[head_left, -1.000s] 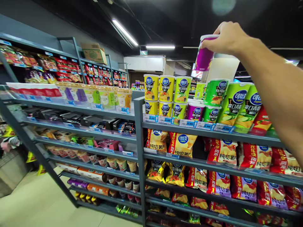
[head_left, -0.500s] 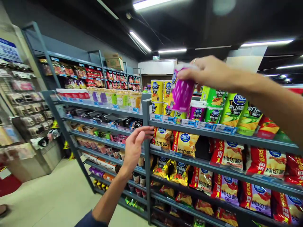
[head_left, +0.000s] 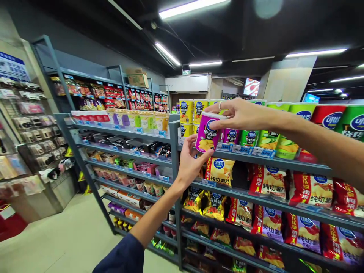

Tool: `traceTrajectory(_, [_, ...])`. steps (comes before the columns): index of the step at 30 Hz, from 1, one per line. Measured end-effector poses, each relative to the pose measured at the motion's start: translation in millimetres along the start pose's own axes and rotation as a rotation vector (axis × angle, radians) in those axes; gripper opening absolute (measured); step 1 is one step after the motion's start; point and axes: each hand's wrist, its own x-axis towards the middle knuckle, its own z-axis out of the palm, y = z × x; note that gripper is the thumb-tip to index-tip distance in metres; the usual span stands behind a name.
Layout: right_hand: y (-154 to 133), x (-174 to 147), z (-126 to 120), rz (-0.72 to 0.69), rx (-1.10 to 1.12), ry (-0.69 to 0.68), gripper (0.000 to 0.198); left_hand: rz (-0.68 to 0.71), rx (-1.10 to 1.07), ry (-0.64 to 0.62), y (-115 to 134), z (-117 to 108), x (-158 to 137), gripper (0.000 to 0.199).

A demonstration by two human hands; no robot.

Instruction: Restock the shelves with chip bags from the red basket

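Observation:
A purple chip canister (head_left: 206, 137) with a white lid is held, slightly tilted, in front of the top shelf, its printed label facing me. My right hand (head_left: 231, 113), a ring on one finger, grips it near the lid from the right. Around the lower part of the same canister, my left hand (head_left: 193, 159) has its thumb and fingers on either side. Behind it stand stacked yellow canisters (head_left: 186, 110). Another purple canister (head_left: 231, 135) and a green canister (head_left: 248, 138) stand on the shelf to its right.
Bagged chips (head_left: 220, 171) fill the lower shelves, behind a blue-grey shelf edge (head_left: 284, 161) with price tags. A grey upright post (head_left: 174, 170) divides this rack from the left one, where tubs (head_left: 146, 120) stand. Hanging goods (head_left: 40, 136) line the far left above pale floor (head_left: 65, 235).
The purple canister has come lower and turned so its label faces me. My left hand has risen to the right and closed on its lower part. My right hand still holds it.

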Motion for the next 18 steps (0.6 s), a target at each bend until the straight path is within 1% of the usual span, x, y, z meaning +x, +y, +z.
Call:
traceTrajectory(2, [-1.3, 4.7, -11.1, -0.006, -0.069, 0.038, 0.058, 0.063, 0.047, -0.005, -0.6, 7.5, 13.4, 0.066])
traceTrajectory(4, [-0.1, 9.5, -26.1, 0.017, -0.139, 0.109, 0.060, 0.137, 0.098, -0.024, 0.5, 13.9, 28.6, 0.066])
traceTrajectory(6, [3.9, 12.1, -42.8, 0.082, -0.195, 0.192, 0.063, 0.206, 0.162, -0.033, 2.9, 17.3, 42.3, 0.061])
traceTrajectory(8, [10.0, 11.2, -58.0, 0.160, -0.227, 0.232, 0.066, 0.230, 0.232, -0.026, 4.3, 17.9, 51.4, 0.052])
traceTrajectory(10, [17.7, 7.8, -68.9, 0.209, -0.242, 0.222, 0.069, 0.206, 0.288, -0.035, 2.6, 17.6, 55.4, 0.042])
traceTrajectory(12, [26.8, 4.6, -74.6, 0.218, -0.262, 0.204, 0.074, 0.169, 0.343, -0.089, -3.1, 18.8, 56.0, 0.035])
traceTrajectory(14, [37.0, 4.0, -76.4, 0.212, -0.307, 0.196, 0.077, 0.149, 0.393, -0.176, -11.7, 22.4, 56.1, 0.036])
traceTrajectory(16, [47.2, 6.4, -76.3, 0.220, -0.356, 0.182, 0.078, 0.146, 0.425, -0.253, -21.0, 27.9, 58.0, 0.041])
traceTrajectory(18, [56.1, 10.6, -75.7, 0.237, -0.396, 0.152, 0.077, 0.151, 0.449, -0.288, -29.0, 34.0, 61.7, 0.045])
